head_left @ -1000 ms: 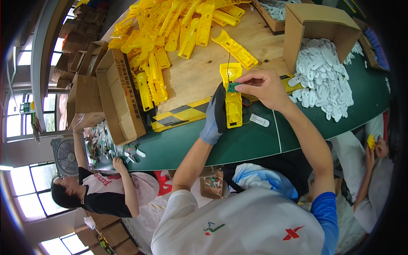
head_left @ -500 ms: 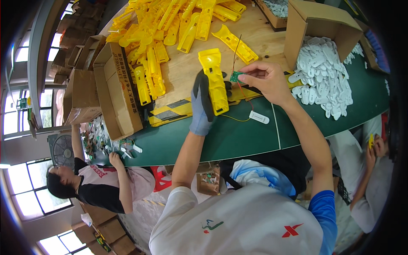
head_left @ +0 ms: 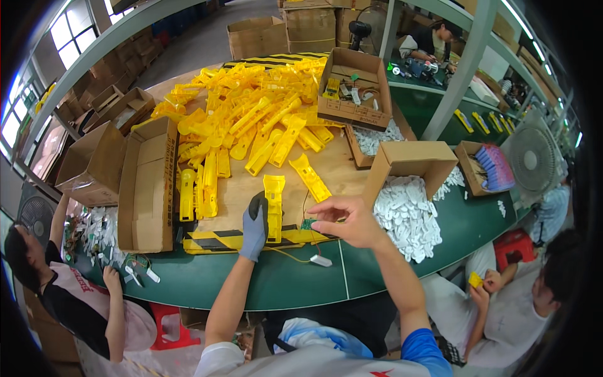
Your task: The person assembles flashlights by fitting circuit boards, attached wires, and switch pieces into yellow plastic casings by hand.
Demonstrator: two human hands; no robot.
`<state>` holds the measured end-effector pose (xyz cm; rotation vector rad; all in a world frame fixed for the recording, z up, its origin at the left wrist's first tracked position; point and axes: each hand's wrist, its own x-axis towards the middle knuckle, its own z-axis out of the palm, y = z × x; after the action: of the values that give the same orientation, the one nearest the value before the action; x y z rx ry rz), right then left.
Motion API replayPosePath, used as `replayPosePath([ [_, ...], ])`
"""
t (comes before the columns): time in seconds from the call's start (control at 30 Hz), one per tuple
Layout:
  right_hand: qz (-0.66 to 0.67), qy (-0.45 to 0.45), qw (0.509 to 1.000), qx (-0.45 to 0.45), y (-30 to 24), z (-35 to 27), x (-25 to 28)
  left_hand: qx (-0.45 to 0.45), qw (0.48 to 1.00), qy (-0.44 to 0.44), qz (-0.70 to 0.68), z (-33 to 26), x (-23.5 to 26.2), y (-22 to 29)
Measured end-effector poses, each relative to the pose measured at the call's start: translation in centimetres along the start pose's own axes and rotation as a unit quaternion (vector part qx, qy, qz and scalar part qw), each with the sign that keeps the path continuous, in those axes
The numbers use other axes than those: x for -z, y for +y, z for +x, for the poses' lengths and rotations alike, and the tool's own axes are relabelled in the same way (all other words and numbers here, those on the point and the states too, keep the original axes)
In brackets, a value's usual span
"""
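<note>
1. Yellow moulded plastic housing (head_left: 274, 207), long and narrow, lies on the wooden board (head_left: 342, 166) that tops the green desk (head_left: 301, 276); its long axis runs away from the person, nearly upright in the head view.
2. Left hand (head_left: 254, 227), in a grey-blue glove with dark fingertips, lies along the housing's left edge, fingers curled onto it and pressing it to the board.
3. Right hand (head_left: 347, 221), bare, hovers just right of the housing; thumb and forefinger are pinched on a small green circuit board (head_left: 308, 223), the other fingers spread loose.
4. Thin wires (head_left: 292, 255) trail from the circuit board toward the person, down to a small white oblong plastic part (head_left: 320, 260) lying on the green desk.
5. Key relation: the circuit board sits near the housing's near end, just to its right and apart from it, so the right hand is the nearer one to the open shell while the left only steadies it.
6. Beyond the housing lies a heap of similar yellow housings (head_left: 251, 119); right of it, a pile of white plastic pieces (head_left: 408, 217) beside an open cardboard box (head_left: 411, 163).
</note>
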<state>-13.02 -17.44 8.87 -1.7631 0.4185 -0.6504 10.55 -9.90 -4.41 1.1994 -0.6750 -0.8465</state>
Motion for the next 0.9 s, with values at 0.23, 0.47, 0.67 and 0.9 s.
replayPosePath([
  [0.23, -0.190, 0.106, 0.967, 0.130, -12.3, 11.0, 8.4, 0.025, 0.999, -0.033, -0.029, 0.4, 0.4, -0.4],
  [0.47, -0.372, 0.324, 0.870, 0.023, -8.6, 22.6, 23.1, 0.034, 0.999, -0.037, 0.014, 0.5, -0.3, -0.3],
  [0.67, -0.507, 0.252, 0.819, -0.090, -5.0, 21.4, 23.7, -0.013, 0.996, -0.018, 0.091, 1.2, 0.5, -1.7],
  [0.9, -0.535, 0.149, 0.822, -0.123, -5.8, 16.3, 17.4, -0.013, 0.996, -0.017, 0.088, 1.5, 0.5, -2.6],
])
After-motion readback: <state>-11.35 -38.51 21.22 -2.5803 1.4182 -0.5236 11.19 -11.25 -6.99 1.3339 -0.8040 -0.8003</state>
